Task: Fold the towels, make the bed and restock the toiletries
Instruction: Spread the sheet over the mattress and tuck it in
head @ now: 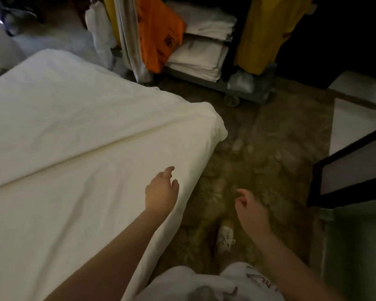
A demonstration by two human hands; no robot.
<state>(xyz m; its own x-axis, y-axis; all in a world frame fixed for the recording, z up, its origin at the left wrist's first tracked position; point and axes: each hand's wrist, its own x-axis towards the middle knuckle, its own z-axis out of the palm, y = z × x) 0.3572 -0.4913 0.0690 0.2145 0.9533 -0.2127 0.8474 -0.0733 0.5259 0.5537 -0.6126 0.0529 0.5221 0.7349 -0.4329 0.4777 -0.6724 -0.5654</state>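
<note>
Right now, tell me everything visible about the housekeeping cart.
The cart has a dark frame, a grey base and one visible caster. Its shelves hold stacks of folded white linen. An orange bag hangs over one end, a yellow bag at the other. It stands on patterned carpet, past the bed corner.

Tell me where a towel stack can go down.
Bare sheet on the bed, both sides of its long crease. Carpet is open between the bed corner and the black frame. Crowded: the cart, packed with folded linen.

Her left hand [161,193] hovers, fingers loose, over the bed [74,137] at nine o'clock. The right hand [251,210] hangs empty above the carpet [258,148]. A cart [204,51] stands at twelve.
</note>
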